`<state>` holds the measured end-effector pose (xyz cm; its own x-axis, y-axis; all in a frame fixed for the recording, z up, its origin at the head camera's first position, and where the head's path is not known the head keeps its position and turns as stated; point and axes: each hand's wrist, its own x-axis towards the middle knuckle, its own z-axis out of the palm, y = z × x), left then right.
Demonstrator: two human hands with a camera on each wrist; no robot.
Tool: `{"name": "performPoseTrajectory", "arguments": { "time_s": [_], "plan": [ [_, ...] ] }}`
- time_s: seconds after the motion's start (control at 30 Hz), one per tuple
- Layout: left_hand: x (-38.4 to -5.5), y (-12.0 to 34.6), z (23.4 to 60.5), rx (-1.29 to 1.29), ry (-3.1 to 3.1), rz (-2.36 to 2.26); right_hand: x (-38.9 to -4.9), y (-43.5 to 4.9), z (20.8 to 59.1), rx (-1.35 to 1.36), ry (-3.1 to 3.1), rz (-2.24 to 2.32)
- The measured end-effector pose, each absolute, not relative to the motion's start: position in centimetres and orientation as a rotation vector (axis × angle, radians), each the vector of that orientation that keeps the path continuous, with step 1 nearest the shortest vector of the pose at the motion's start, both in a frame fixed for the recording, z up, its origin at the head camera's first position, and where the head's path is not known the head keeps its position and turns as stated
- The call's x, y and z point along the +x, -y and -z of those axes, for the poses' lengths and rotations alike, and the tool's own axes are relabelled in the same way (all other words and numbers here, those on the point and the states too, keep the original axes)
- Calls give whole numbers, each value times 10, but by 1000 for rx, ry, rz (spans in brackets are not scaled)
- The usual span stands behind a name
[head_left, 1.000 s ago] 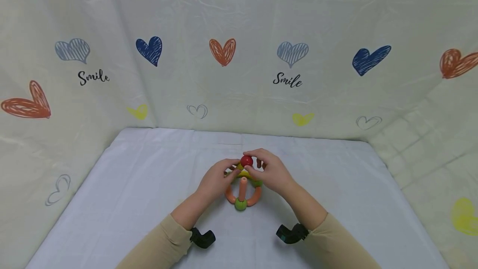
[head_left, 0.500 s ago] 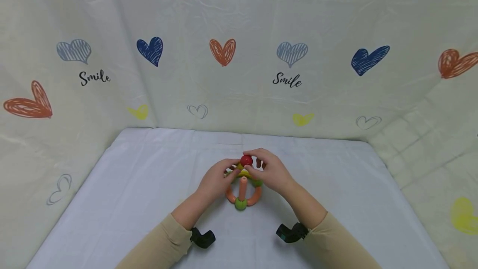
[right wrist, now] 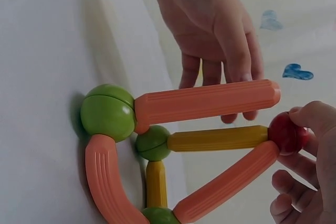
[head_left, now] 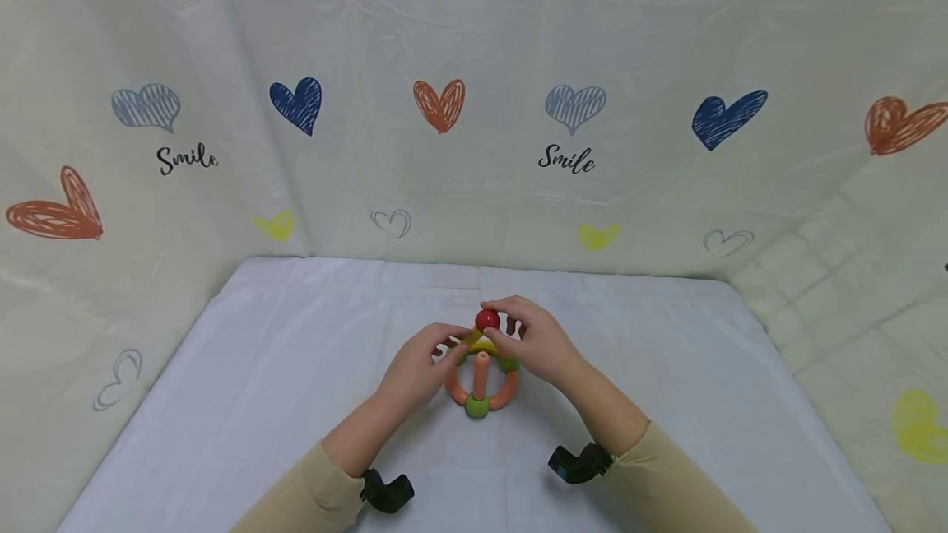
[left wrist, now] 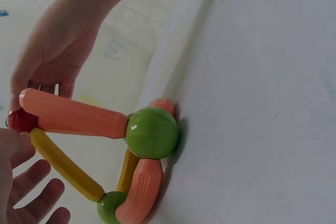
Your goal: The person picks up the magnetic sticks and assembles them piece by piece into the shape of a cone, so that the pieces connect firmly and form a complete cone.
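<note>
A ball-and-rod construction toy stands on the white-covered table, its ring base joining green balls (head_left: 477, 406) with curved orange and yellow rods. From the front ball rises an orange rod (head_left: 480, 377) whose top end is free. A yellow rod (right wrist: 220, 138) and a second orange rod (right wrist: 226, 182) slant up to a red ball (head_left: 486, 319). My right hand (head_left: 539, 344) pinches this ball between thumb and fingers. Close beside the yellow rod, my left hand (head_left: 415, 364) has its fingers loosely extended; in the right wrist view they pass behind the free orange rod.
White cloth (head_left: 629, 368) covers the table, with a white curtain (head_left: 489, 15) printed with hearts and "Smile" behind and at the sides. Black wrist cameras (head_left: 580, 463) sit on both sleeves, over the table's near part.
My left hand has drawn back slightly left and toward me, away from the red ball. The right hand and the toy have stayed almost in place.
</note>
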<state>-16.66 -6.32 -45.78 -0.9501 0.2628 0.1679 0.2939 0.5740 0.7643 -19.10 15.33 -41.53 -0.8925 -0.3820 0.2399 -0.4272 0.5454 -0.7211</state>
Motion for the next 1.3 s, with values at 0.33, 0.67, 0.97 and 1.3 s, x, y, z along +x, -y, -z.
{"name": "performPoseTrajectory", "arguments": {
  "time_s": [0.33,0.67,0.97,1.3],
  "plan": [
    [-145,70,459,-535,2794,1445,-190,-155,415,724,2719,-1298],
    [-143,64,470,-550,2845,1478,-190,-156,415,724,2724,-1296],
    [-148,58,470,-542,2841,1472,-190,-156,417,706,2740,-1304],
    [-151,57,473,-538,2864,1455,-190,-155,418,730,2726,-1319]
  ]
}}
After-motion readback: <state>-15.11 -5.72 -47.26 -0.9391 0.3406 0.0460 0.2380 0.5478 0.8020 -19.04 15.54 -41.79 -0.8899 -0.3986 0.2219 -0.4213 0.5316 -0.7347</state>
